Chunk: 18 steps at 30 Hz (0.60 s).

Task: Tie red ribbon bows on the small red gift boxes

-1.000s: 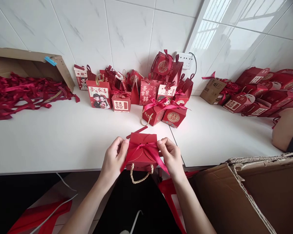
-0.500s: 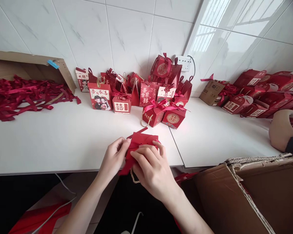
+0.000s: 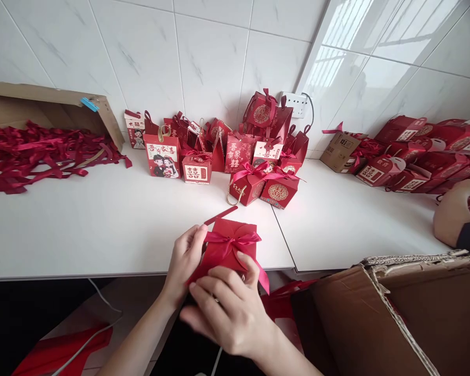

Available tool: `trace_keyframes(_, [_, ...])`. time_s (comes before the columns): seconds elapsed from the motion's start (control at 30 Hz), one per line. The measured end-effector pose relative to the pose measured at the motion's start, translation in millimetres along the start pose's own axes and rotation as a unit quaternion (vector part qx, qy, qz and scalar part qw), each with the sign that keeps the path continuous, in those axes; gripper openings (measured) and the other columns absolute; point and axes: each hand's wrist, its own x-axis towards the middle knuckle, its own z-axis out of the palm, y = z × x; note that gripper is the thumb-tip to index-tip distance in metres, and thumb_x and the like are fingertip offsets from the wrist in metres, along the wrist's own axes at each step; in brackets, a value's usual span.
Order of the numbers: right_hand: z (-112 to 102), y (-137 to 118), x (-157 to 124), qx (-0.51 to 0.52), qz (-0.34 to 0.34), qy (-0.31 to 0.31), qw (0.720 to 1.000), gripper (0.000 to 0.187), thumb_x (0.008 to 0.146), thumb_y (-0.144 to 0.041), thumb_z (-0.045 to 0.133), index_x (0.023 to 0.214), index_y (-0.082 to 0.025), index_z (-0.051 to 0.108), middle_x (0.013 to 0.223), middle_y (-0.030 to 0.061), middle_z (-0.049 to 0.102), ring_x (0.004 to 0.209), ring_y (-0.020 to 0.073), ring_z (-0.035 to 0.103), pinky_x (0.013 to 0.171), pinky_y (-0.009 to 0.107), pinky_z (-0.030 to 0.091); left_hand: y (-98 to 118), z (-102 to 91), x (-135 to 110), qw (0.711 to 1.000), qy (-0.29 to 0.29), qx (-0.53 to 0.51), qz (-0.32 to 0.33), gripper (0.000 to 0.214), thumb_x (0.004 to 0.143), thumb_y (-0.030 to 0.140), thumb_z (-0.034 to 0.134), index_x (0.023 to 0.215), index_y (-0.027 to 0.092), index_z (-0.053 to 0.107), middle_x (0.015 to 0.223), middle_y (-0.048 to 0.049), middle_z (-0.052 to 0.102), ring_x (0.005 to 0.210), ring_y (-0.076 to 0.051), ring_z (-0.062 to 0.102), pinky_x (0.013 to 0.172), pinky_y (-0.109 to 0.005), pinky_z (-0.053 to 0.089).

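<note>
A small red gift box (image 3: 235, 235) with a red ribbon bow (image 3: 232, 239) on top stands at the front edge of the white table (image 3: 102, 224). My left hand (image 3: 186, 258) grips the box's left side, fingers curled round it. My right hand (image 3: 225, 305) lies low across the box's front face, fingers stretched leftward and pressed on it, hiding the rope handle. A ribbon tail hangs down by my right hand.
Finished red gift boxes (image 3: 238, 151) cluster at the back by the wall socket (image 3: 297, 104). Loose red ribbons (image 3: 43, 156) spill from a cardboard box (image 3: 55, 107) at left. More red boxes (image 3: 423, 151) pile at right. An open carton (image 3: 407, 308) stands at lower right; another person's hand (image 3: 454, 211) is at the right edge.
My right hand left the ribbon at the box's right, crossed over its top, then slid down onto its front face. The bow is uncovered again.
</note>
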Motion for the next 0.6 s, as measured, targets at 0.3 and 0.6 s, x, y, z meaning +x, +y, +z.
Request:
trace_keyframes(0.3, [-53,54,-16,0.126,0.258,0.005,0.958,0.083,0.072,-0.059,0.065,0.138,-0.021,0.032,0.134,0.0161,0.042,0.126,0.0326,0.04,0.099,0.052,0.041,9,-25.4,19,0.989,-0.128,0.07,-0.003,0.034,0.077,0.049,0.054,0.064,0.018,0.05,0.061,0.0031,0.049,0.059,-0.012,0.05,0.06,-0.023,0.045])
trace_keyframes(0.6, [-27,70,-34,0.218,0.294,-0.087,0.927,0.108,0.068,-0.039,0.077,0.146,-0.03,0.003,0.145,0.0178,0.029,0.133,0.0313,0.035,0.1,0.05,0.043,28,-12.1,-7,0.932,-0.022,0.208,0.295,0.009,0.085,0.025,0.056,0.078,0.019,0.056,0.071,0.0004,0.062,0.067,-0.013,0.059,0.063,-0.023,0.047])
